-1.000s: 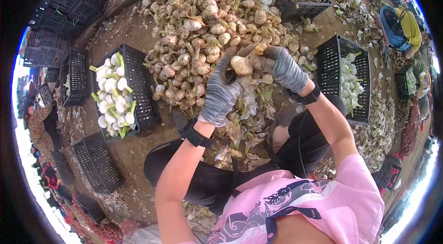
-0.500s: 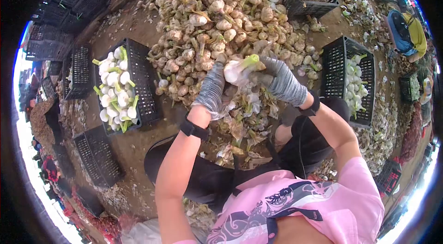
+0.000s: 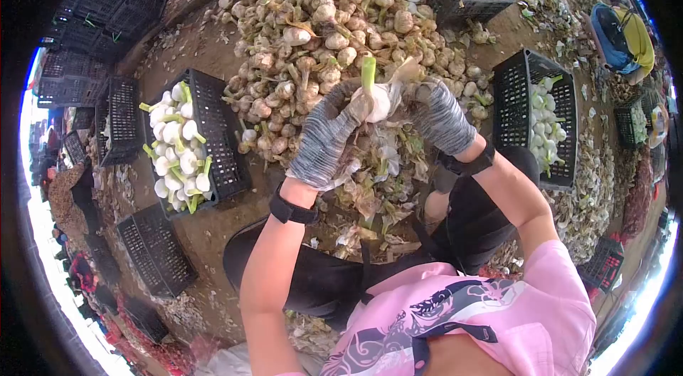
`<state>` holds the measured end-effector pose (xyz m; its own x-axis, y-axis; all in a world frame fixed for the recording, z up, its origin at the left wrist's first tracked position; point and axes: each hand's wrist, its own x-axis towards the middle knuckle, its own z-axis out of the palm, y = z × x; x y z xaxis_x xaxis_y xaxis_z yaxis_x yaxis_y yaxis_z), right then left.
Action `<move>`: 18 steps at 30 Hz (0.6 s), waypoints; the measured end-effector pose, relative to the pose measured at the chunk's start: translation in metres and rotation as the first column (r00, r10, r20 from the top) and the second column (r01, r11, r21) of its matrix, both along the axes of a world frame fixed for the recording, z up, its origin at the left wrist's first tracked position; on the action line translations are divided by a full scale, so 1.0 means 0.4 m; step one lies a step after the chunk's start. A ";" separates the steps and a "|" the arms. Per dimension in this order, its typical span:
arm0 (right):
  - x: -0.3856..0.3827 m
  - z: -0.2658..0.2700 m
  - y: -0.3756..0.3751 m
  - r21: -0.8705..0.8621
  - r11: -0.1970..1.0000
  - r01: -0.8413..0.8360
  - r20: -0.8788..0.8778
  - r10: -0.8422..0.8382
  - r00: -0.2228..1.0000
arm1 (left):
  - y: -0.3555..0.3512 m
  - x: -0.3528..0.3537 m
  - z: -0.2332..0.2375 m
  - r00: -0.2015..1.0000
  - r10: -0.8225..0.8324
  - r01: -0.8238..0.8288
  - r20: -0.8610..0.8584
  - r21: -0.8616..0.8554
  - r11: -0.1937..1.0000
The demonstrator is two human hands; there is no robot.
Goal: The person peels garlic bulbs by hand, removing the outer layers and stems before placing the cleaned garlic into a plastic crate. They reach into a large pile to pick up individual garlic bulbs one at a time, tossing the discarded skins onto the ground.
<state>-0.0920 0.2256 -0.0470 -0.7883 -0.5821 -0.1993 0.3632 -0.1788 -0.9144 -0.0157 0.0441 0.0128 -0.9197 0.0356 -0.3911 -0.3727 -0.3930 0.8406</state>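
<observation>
My left hand [image 3: 326, 135], in a grey striped glove, is closed around a garlic bulb [image 3: 381, 103]. The bulb is white and smooth, and its cut green stem points up. Close by on the right, my gloved right hand [image 3: 444, 120] pinches a strip of brownish garlic skin [image 3: 407, 73] at the bulb's side. Its fingertips are partly hidden by the skin. Beyond both hands spreads a heap of unpeeled, dirty garlic [image 3: 320, 34]. Loose peelings [image 3: 377, 194] lie below the hands, between my legs.
On the left a black crate [image 3: 217, 141] holds clean white bulbs with green stems. Another crate [image 3: 514, 109] with clean garlic stands on the right. A tipped black crate [image 3: 155, 244] lies lower left. Behind the heap is a crate [image 3: 473, 9] with garlic scraps.
The bulb has turned so that its stem points upward instead of right. My right hand has drawn slightly away to the right, with a strip of skin standing out from the bulb.
</observation>
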 end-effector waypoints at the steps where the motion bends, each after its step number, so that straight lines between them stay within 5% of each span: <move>1: -0.005 -0.007 0.001 -0.022 0.999 0.023 0.082 -0.021 0.996 | 0.001 0.001 -0.003 0.999 0.010 -0.005 -0.045 0.106 0.994; 2: -0.010 -0.018 0.005 -0.021 0.998 -0.057 -0.036 0.056 0.998 | -0.004 0.002 -0.010 0.999 -0.017 0.027 -0.045 0.229 0.973; 5: -0.009 0.048 -0.001 0.141 0.987 -0.080 -0.279 0.117 0.953 | 0.007 -0.003 -0.007 0.993 0.069 -0.054 -0.092 0.159 0.986; 9: 0.018 0.000 -0.004 -0.140 0.982 0.127 0.065 -0.119 0.991 | -0.001 -0.011 -0.052 0.973 0.164 -0.188 -0.164 -0.147 0.971; 11: 0.028 0.019 -0.024 0.178 0.965 0.190 -0.403 -0.104 0.909 | 0.007 -0.009 -0.046 0.944 0.153 -0.210 -0.294 -0.174 0.962; 12: 0.026 0.043 -0.028 0.154 0.961 0.228 -0.717 -0.050 0.695 | 0.017 -0.011 -0.046 0.903 0.210 -0.302 -0.374 -0.209 0.930; 13: 0.027 0.043 -0.029 0.153 0.962 0.228 -0.716 -0.052 0.697 | 0.010 -0.012 -0.050 0.904 0.209 -0.301 -0.372 -0.211 0.930; 15: 0.031 0.050 -0.031 0.004 0.995 0.095 -0.285 -0.090 0.954 | -0.007 -0.011 -0.057 0.947 0.231 -0.268 -0.222 -0.157 0.950; 17: 0.017 0.091 -0.017 -0.138 0.989 0.044 -0.122 -0.061 0.991 | -0.011 -0.008 -0.052 0.941 0.258 -0.284 -0.221 -0.097 0.954; 18: 0.005 0.089 -0.010 -0.223 0.968 0.117 0.157 -0.083 0.984 | -0.017 -0.007 -0.053 0.943 0.203 -0.243 -0.265 -0.127 0.962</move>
<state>-0.0902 0.2216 -0.0112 -0.8172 -0.5456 -0.1859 0.4588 -0.4205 -0.7827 -0.0186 0.0372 -0.0085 -0.9652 -0.2243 -0.1343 -0.0631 -0.2984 0.9523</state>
